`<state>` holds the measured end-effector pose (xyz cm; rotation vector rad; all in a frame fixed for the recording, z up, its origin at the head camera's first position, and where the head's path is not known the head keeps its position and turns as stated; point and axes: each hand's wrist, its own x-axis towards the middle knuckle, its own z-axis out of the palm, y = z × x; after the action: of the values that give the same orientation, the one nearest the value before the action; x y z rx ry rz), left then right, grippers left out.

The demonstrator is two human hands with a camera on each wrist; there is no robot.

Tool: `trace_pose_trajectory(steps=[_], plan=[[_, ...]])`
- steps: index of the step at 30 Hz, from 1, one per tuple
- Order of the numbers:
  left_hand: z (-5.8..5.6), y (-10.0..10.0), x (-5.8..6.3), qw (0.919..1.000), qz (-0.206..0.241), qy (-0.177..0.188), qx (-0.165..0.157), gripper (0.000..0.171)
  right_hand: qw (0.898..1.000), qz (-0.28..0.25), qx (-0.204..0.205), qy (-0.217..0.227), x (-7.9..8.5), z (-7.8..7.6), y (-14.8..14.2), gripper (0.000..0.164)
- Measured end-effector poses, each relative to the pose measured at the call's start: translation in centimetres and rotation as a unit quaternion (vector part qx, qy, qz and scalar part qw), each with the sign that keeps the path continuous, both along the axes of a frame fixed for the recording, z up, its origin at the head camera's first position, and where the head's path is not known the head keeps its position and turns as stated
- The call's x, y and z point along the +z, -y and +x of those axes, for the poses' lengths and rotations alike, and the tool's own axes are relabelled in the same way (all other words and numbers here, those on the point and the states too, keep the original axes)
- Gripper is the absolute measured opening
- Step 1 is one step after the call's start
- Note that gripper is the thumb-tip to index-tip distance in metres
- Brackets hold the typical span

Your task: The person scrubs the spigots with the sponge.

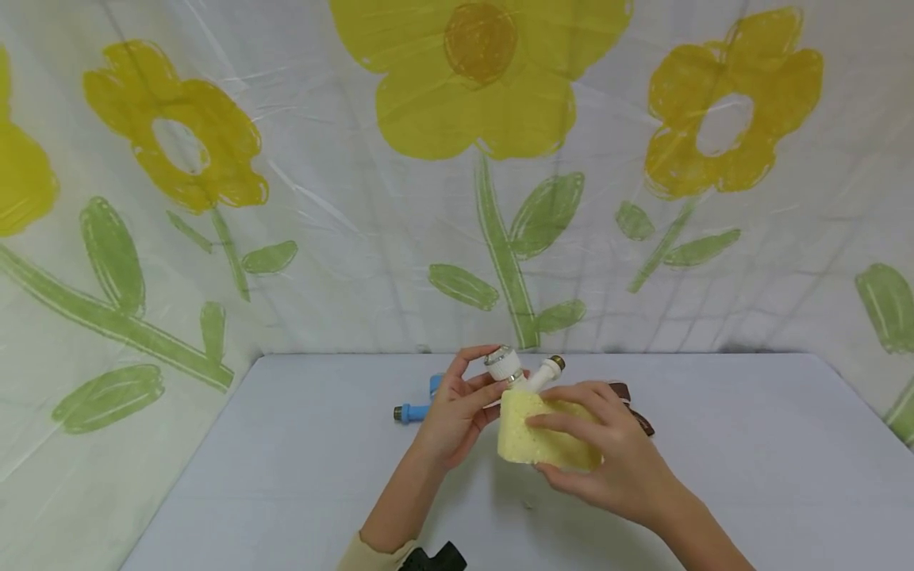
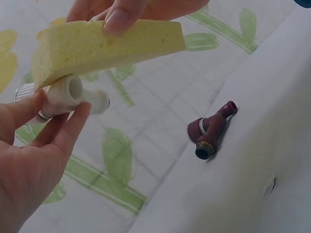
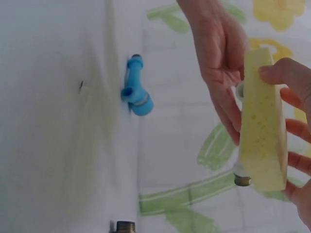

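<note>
A yellow sponge (image 1: 520, 436) was held aloft.
Left of it ran the table's left edge (image 1: 190, 476), then a blue fitting (image 1: 412, 413); the left hand (image 1: 451, 422), angled upward, pinched a white fitting (image 2: 60, 93) beside the sponge; the right hand (image 1: 616, 454) gripped the sponge; tabletop (image 1: 743, 452) stretched past a brown fitting (image 2: 213, 129) rightward.

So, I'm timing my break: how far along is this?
Looks done: white fitting off the table, yellow sponge against it. In hand: left hand holds the fitting, right hand the sponge, perhaps wiping. Possibly remaining: blue fitting and brown fitting, on the table; whether already wiped isn't visible.
</note>
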<state>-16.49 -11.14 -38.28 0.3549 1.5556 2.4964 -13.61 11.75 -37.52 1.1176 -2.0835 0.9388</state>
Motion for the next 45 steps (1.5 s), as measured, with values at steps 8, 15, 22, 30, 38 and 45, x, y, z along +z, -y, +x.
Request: trace_pose_trajectory(steps=[8,15,22,30,38,45], plan=[[0.1,0.1,0.1,0.9997,0.011,0.001,-0.023,0.042,0.999,-0.016,-0.026,0.021,0.4,-0.4,-0.9,0.042],[0.1,0.3,0.1,0.9991,0.027,-0.011,-0.030,0.031,0.999,-0.015,-0.023,0.019,0.2,-0.6,-1.0,0.031],[0.2,0.0,0.0,0.9996,0.024,-0.009,-0.010,0.035,0.999,0.019,-0.029,-0.014,0.2,-0.2,-0.4,0.028],[0.4,-0.3,0.3,0.9994,0.029,-0.017,0.009,0.042,0.997,0.060,-0.042,-0.026,0.2,0.1,-0.2,0.029],[0.4,-0.3,0.4,0.9993,0.031,-0.008,0.019,0.046,0.998,0.011,-0.061,-0.009,0.7,-0.4,-1.1,0.038],[0.6,-0.3,0.5,0.9980,0.018,-0.022,-0.056,0.027,0.991,-0.085,-0.099,0.030,1.0,-0.4,-1.2,0.035]])
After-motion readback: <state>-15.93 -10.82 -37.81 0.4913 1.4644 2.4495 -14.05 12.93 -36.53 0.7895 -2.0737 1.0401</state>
